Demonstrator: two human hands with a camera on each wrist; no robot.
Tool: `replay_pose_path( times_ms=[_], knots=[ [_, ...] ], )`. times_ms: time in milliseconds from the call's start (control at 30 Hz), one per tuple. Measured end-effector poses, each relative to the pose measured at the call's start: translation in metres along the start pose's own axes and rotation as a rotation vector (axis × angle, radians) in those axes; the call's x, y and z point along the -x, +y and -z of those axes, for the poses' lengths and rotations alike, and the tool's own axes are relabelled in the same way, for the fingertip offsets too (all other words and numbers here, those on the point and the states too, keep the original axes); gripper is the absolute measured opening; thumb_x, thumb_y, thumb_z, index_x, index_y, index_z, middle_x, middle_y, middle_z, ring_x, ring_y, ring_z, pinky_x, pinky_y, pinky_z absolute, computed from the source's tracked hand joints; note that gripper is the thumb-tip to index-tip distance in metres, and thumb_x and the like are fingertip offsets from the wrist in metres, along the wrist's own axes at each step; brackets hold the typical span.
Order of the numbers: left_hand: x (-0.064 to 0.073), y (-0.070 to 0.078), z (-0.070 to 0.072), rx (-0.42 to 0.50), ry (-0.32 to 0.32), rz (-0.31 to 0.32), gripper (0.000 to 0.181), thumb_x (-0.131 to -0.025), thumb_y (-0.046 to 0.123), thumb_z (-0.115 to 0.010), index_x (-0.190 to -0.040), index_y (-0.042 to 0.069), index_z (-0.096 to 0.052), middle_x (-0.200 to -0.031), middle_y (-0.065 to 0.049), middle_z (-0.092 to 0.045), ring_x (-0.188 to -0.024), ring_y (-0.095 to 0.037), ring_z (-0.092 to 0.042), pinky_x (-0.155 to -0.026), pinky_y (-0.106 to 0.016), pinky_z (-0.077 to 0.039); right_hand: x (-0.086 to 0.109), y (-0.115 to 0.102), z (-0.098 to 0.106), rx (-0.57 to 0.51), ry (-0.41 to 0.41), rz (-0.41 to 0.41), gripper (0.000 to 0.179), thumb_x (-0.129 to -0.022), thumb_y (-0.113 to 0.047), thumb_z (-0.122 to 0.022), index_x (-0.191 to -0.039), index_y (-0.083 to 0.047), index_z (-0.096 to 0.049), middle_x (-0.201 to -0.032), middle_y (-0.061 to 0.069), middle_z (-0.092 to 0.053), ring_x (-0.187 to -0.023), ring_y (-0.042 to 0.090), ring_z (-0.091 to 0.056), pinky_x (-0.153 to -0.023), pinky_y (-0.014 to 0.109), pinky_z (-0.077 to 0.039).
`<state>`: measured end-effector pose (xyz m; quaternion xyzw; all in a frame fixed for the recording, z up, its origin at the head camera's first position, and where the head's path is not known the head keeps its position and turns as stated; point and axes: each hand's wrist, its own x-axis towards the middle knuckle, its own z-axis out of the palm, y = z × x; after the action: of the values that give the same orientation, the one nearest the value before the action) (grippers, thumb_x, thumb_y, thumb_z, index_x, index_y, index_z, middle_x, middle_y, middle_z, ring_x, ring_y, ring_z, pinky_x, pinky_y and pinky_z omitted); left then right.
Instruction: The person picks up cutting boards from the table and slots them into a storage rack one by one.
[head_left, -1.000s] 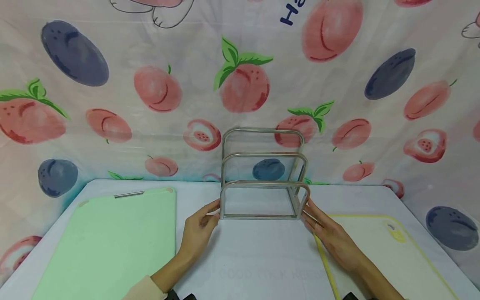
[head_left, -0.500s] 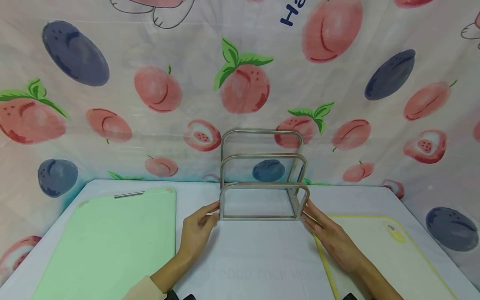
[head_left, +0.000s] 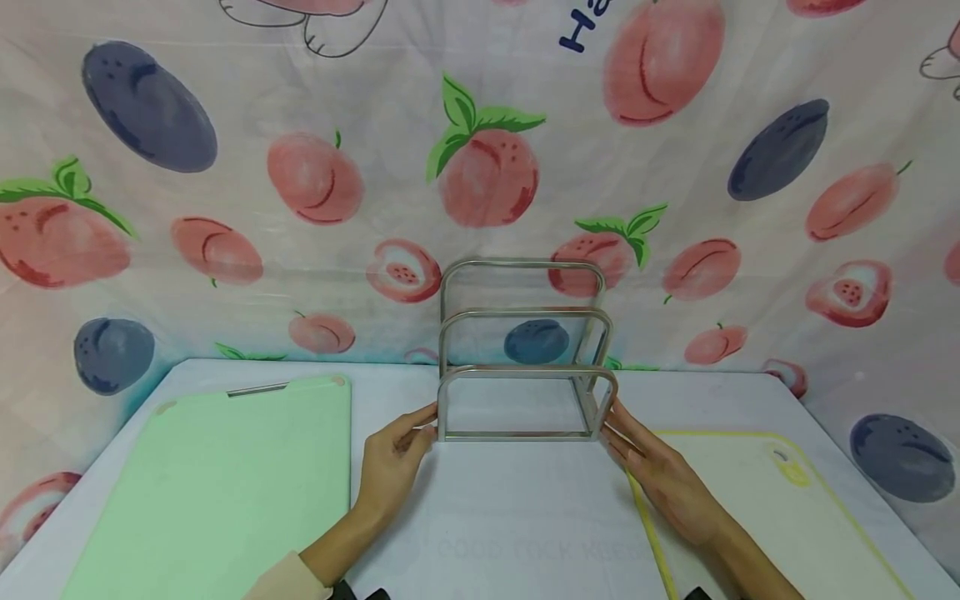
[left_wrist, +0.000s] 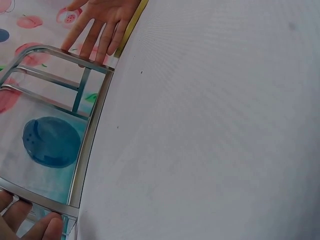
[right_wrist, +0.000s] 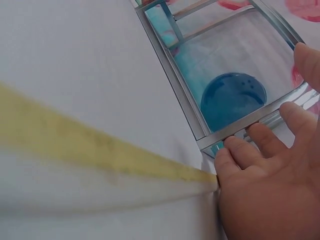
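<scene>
A silver metal rack (head_left: pixel 517 435) with three upright rounded hoops stands on the table, near its back edge. At its front left corner, the fingertips of my left hand (head_left: pixel 392 467) touch the side. My right hand (head_left: pixel 675 487) lays fairly straight fingers along the right side, with its palm turned inward. In the left wrist view, a few left fingertips (left_wrist: pixel 50 227) meet the frame, and part of that hand is cut off. The right wrist view shows the right hand (right_wrist: pixel 275 185) with several fingertips against the frame's outer bar.
On the left lies a light green cutting board (head_left: pixel 225 483) with a slim handle slot at its far edge. A white cutting board (head_left: pixel 765 517) with a yellow rim lies at right, partly under my right forearm. A fruit-print cloth (head_left: pixel 480 50) hangs behind the table.
</scene>
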<state>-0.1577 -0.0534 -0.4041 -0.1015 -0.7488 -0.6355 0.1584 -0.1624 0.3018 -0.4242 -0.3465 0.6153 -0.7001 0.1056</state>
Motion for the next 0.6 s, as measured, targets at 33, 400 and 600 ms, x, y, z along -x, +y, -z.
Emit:
replay_pose_path(
  times_ms=[33,400,600],
  knots=[
    [0.000,0.000,0.000,0.002,0.005,0.001,0.027,-0.089,-0.009,-0.056,-0.114,-0.007,-0.066,-0.106,-0.019,-0.068,-0.085,-0.039,-0.067,-0.073,-0.023,-0.052,0.000,0.000,-0.001,-0.005,-0.006,0.006,0.055,-0.100,0.010,-0.020,-0.151,0.002,-0.001,-0.158,0.016,-0.006,-0.143,0.031,-0.012,-0.111,0.029,-0.019],
    [-0.001,-0.004,-0.001,0.001,0.058,0.016,0.026,-0.088,-0.010,-0.055,-0.111,-0.008,-0.067,-0.102,-0.020,-0.069,-0.081,-0.039,-0.067,-0.068,-0.018,-0.051,-0.001,0.002,-0.003,0.003,0.010,-0.011,0.056,-0.100,0.008,-0.022,-0.152,0.000,-0.002,-0.157,0.022,-0.003,-0.142,0.032,-0.013,-0.111,0.026,-0.019],
    [-0.004,-0.030,-0.002,0.027,0.066,0.036,0.025,-0.091,-0.005,-0.057,-0.113,-0.002,-0.068,-0.104,-0.014,-0.070,-0.083,-0.033,-0.069,-0.070,-0.020,-0.052,-0.002,0.003,-0.005,0.025,0.047,-0.060,0.056,-0.102,0.004,-0.026,-0.153,-0.004,-0.004,-0.158,0.019,-0.004,-0.142,0.034,-0.011,-0.111,0.022,-0.020]
  ],
)
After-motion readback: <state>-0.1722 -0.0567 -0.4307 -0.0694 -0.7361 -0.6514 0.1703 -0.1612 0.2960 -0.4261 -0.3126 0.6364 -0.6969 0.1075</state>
